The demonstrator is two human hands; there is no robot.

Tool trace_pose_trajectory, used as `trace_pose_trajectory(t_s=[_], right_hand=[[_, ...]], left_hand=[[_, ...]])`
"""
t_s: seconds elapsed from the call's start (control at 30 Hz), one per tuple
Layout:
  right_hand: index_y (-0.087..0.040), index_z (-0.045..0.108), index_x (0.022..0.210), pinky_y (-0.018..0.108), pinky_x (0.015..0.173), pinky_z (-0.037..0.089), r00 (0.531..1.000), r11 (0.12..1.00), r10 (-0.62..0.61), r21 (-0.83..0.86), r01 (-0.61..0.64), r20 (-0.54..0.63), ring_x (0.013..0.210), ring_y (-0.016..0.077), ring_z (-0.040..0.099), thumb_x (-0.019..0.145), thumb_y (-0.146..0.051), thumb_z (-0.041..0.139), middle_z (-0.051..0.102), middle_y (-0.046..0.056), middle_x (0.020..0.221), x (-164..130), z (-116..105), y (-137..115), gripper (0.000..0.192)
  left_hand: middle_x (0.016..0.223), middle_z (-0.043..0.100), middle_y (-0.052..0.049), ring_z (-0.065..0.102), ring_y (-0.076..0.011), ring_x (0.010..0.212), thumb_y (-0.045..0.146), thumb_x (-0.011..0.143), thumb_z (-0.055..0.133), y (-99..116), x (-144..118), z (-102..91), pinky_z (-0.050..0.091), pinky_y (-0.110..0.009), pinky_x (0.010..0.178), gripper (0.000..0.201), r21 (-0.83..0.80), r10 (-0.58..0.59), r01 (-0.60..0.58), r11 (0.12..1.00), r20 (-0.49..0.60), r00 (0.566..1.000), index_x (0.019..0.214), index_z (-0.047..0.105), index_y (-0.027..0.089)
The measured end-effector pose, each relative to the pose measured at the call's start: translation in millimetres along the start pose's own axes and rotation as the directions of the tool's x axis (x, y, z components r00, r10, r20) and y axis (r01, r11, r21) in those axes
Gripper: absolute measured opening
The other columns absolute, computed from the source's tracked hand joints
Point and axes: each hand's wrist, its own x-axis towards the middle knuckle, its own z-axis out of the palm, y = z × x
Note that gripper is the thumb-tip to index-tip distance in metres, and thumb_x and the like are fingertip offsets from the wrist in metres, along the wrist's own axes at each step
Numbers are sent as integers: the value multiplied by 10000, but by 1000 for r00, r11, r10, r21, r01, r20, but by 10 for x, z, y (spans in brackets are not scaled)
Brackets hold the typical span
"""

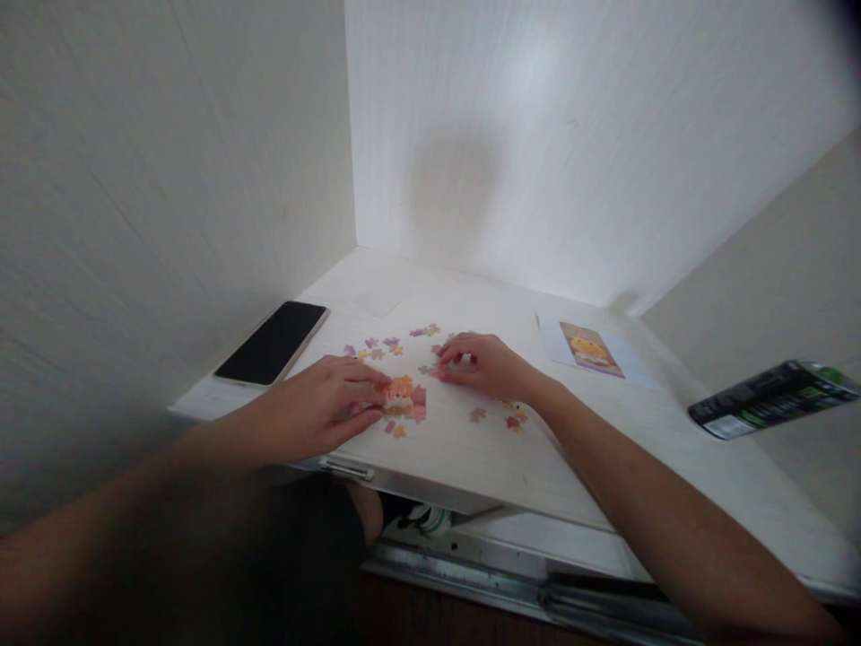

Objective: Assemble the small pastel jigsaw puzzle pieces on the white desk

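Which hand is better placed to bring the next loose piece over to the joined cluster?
Probably the right hand: its fingers rest among the loose pieces behind the cluster. The left hand lies with its fingertips at the cluster's edge, apparently steadying it.

One phone (273, 342), one reference picture (592, 349), one dark box (773, 397). One joined puzzle cluster (404, 397). Loose pieces (390, 344): roughly a dozen, too small to count exactly.
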Motion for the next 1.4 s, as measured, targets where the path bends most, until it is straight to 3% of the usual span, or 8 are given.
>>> trace_pose_trajectory(t_s=[0.2, 0.63, 1.4], right_hand=[[-223, 763, 976, 381, 961, 470, 995, 994, -95, -60, 93, -37, 1056, 201, 654, 917, -373, 599, 731, 82, 1112, 38, 103, -48, 229], [-269, 718, 1176, 400, 1018, 416, 983, 979, -181, -91, 182, 17, 1151, 203, 578, 965, -267, 530, 663, 80, 1243, 23, 141, -16, 282], [-282, 734, 1129, 388, 985, 446, 993, 993, -117, -3, 117, 16, 1093, 195, 569, 946, -290, 564, 632, 84, 1181, 16, 107, 7, 251]], left_hand=[[1316, 637, -41, 560, -232, 1233, 349, 983, 476, 57, 28, 68, 413, -412, 1077, 350, -21, -15, 16, 1000, 51, 999, 1298, 619, 299], [1431, 526, -84, 518, -281, 1285, 406, 967, 493, 203, 143, 212, 418, -472, 1090, 374, -38, -75, 77, 996, 54, 996, 1303, 606, 286], [1387, 545, -101, 502, -290, 1274, 366, 965, 483, 126, 134, 270, 425, -485, 1080, 353, -16, -45, 45, 999, 33, 998, 1282, 606, 272]])
